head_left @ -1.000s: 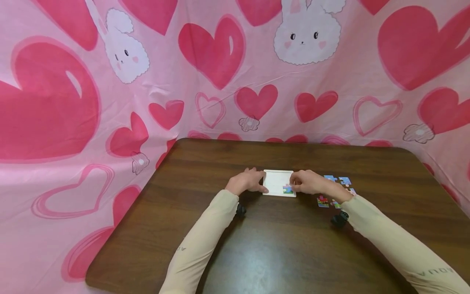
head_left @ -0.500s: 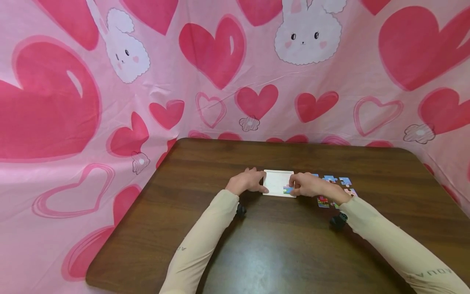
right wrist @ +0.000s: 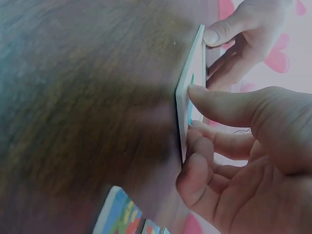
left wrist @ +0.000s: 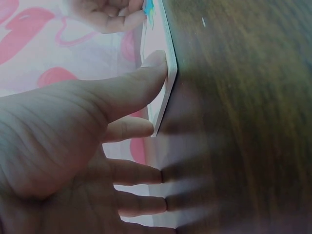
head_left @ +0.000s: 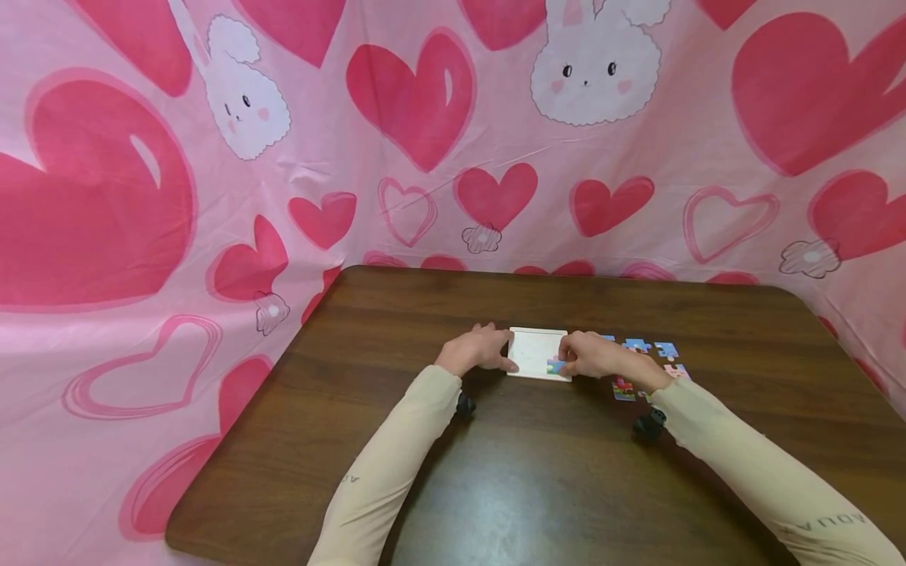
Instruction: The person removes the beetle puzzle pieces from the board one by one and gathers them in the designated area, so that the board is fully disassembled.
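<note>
A shallow white puzzle tray (head_left: 529, 350) lies on the brown table. At its left side is my left hand (head_left: 476, 350): the thumb (left wrist: 155, 59) presses on the near rim and the index finger touches the corner. The other fingers of that hand stretch straight down to the tabletop. My right hand (head_left: 593, 354) pinches a blue, green and pink puzzle piece (head_left: 555, 366) between thumb and index finger. That piece sits in the tray's near right corner, partly covered by the fingers. The remaining right fingers curl beside the tray's edge.
To the right of the tray lie several loose puzzle pieces (head_left: 637, 344), some hidden under the right forearm. One red and green puzzle piece (head_left: 624, 389) is nearest the front. Behind the table (head_left: 425, 299) hangs a pink cloth (head_left: 439, 118) with hearts and rabbits.
My right hand and wrist have shifted slightly, uncovering a loose piece at the back and covering more of one in front. The left hand and the tray stay put.
</note>
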`<state>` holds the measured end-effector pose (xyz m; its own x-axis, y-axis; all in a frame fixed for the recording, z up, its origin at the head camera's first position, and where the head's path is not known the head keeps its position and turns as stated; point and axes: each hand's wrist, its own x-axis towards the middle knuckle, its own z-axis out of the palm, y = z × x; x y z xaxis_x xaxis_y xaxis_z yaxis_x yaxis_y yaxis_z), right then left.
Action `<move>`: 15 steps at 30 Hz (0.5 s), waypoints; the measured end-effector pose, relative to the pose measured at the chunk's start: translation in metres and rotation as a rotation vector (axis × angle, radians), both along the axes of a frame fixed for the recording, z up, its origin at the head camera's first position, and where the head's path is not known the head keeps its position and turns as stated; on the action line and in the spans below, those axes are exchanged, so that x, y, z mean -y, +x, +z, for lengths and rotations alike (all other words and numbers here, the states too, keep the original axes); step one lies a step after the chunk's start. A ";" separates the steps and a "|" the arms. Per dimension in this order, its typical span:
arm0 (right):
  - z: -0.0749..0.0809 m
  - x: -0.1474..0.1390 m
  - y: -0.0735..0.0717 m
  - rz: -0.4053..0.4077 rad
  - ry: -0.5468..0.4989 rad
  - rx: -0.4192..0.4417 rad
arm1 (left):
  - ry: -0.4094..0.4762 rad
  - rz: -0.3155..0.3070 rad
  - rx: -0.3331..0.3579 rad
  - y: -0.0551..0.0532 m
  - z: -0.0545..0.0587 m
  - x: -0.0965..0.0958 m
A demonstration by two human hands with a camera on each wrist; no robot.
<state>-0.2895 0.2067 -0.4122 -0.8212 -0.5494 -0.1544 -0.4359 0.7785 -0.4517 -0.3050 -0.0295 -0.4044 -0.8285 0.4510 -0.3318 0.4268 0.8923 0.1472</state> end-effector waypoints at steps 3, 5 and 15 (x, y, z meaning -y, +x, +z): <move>0.000 0.001 -0.001 0.004 0.001 0.009 | -0.027 -0.021 -0.018 0.000 0.000 -0.001; -0.001 0.001 -0.002 0.005 0.005 0.009 | -0.035 -0.025 -0.022 0.000 -0.001 -0.002; -0.001 0.002 -0.002 0.002 0.012 -0.028 | -0.034 -0.003 -0.018 0.001 0.001 -0.002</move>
<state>-0.2915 0.2048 -0.4130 -0.8244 -0.5491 -0.1376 -0.4498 0.7830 -0.4297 -0.3038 -0.0272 -0.4035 -0.8334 0.4419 -0.3319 0.4314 0.8955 0.1090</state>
